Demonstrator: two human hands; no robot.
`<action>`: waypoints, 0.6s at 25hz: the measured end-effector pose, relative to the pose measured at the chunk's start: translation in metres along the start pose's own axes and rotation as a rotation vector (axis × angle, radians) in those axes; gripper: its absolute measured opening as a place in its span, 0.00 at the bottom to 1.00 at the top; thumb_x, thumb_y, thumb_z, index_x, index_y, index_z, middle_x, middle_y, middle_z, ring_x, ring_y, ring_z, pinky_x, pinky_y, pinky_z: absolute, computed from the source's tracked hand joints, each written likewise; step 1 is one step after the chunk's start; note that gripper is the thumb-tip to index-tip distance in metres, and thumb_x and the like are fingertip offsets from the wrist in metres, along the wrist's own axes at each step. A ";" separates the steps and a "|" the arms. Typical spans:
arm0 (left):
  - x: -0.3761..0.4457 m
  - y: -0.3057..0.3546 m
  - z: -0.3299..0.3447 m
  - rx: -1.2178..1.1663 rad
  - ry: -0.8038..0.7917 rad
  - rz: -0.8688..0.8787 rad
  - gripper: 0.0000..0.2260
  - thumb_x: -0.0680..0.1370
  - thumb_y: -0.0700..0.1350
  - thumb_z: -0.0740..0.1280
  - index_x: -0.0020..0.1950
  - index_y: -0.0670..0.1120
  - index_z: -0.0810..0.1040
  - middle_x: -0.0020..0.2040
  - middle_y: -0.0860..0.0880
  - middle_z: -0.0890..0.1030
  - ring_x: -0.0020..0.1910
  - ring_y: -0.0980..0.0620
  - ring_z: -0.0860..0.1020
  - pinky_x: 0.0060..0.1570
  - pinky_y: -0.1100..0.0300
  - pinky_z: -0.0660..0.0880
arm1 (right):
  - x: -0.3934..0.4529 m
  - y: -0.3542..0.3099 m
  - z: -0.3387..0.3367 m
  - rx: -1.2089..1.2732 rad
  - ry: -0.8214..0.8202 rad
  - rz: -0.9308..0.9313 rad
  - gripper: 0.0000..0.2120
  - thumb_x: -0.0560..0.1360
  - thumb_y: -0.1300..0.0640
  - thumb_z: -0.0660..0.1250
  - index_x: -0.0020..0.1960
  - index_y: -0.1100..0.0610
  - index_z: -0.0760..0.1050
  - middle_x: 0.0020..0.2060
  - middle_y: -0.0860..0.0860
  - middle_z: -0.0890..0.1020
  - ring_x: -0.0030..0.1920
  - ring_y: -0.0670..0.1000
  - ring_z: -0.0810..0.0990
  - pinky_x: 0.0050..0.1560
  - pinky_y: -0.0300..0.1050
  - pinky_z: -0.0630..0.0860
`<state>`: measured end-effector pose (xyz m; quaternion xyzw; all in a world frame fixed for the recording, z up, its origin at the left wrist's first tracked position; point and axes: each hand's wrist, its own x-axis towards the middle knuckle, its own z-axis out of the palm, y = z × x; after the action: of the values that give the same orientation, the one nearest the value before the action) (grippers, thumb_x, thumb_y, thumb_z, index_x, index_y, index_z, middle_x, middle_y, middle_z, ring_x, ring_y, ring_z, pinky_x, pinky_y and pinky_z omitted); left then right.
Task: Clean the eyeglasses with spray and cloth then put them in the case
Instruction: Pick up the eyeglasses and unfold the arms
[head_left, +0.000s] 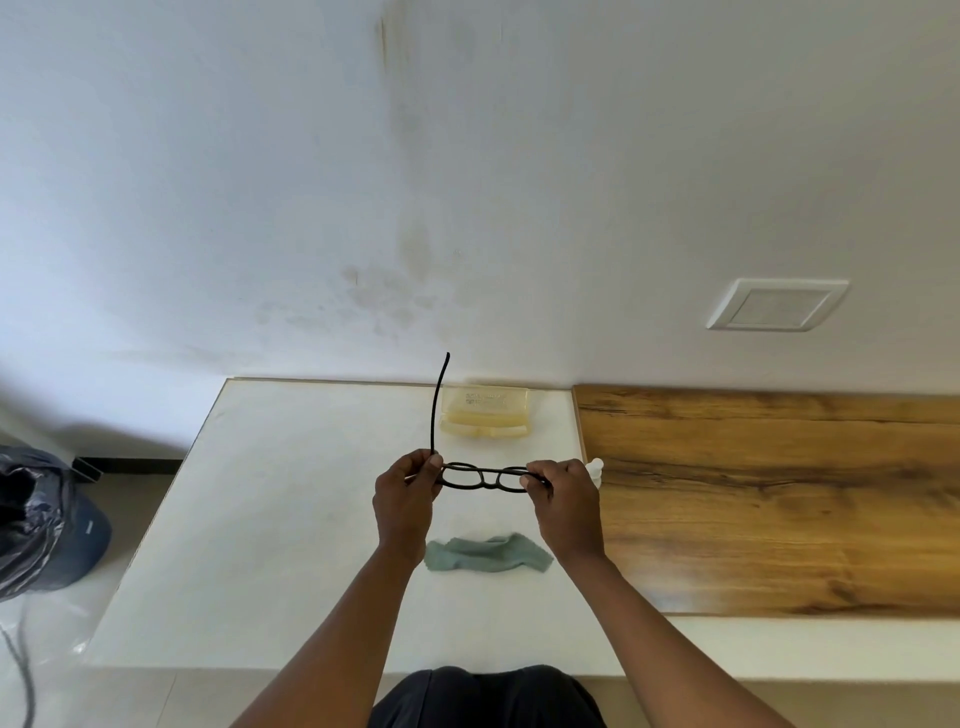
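- Above the white table (291, 519), both hands held a pair of black eyeglasses (483, 477) clear of the surface, lenses facing roughly downward.
- The left hand (408, 499) gripped the frame's left end, fingers curled round the hinge area with the thumb on top.
- From that end one temple arm (439, 405) stood unfolded, pointing away from the person toward the wall (260, 182).
- The right hand (563, 493) pinched the frame's right end, fingers curled over it; the temple on that side could not be made out.
- A pale yellow translucent case (485, 411) lay open at the far edge of the table, close to the wall, its lid raised behind its tray.
- A crumpled grey-green cloth (485, 555) lay on the table between the two forearms, nearer the person than the eyeglasses.
- A white spray bottle (596, 470) showed only partly, just behind the right hand, near the seam where the table met a wooden board (779, 499).
- A white square wall plate (777, 304) sat on the wall above the board.
- At the far left on the floor stood a dark bag (31, 519) with a blue cap (91, 540) against it.
- Dark trousers (488, 699) showed at the bottom edge.
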<state>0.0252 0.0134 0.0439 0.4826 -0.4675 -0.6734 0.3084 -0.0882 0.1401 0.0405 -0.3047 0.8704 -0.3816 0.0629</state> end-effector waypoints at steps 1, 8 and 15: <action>0.000 -0.001 0.000 -0.013 -0.003 0.000 0.01 0.75 0.38 0.68 0.46 0.42 0.79 0.39 0.48 0.79 0.43 0.49 0.79 0.55 0.54 0.76 | 0.001 -0.001 0.000 -0.008 -0.003 0.006 0.07 0.74 0.60 0.67 0.51 0.60 0.80 0.46 0.58 0.77 0.47 0.52 0.76 0.43 0.30 0.63; 0.002 -0.003 -0.003 -0.015 0.004 -0.013 0.05 0.76 0.38 0.67 0.49 0.39 0.78 0.39 0.47 0.78 0.42 0.51 0.78 0.55 0.55 0.76 | 0.004 -0.008 0.004 -0.012 0.071 -0.005 0.04 0.74 0.62 0.66 0.45 0.61 0.79 0.42 0.56 0.76 0.43 0.54 0.76 0.36 0.32 0.64; 0.000 0.000 -0.003 -0.071 0.010 -0.020 0.04 0.76 0.38 0.66 0.42 0.42 0.79 0.37 0.46 0.76 0.41 0.49 0.76 0.52 0.56 0.77 | 0.012 -0.019 0.003 0.140 0.204 0.162 0.06 0.76 0.61 0.64 0.46 0.64 0.77 0.42 0.58 0.80 0.41 0.52 0.75 0.36 0.31 0.62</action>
<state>0.0284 0.0123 0.0433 0.4794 -0.4371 -0.6902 0.3207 -0.0874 0.1207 0.0532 -0.1877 0.8654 -0.4640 0.0257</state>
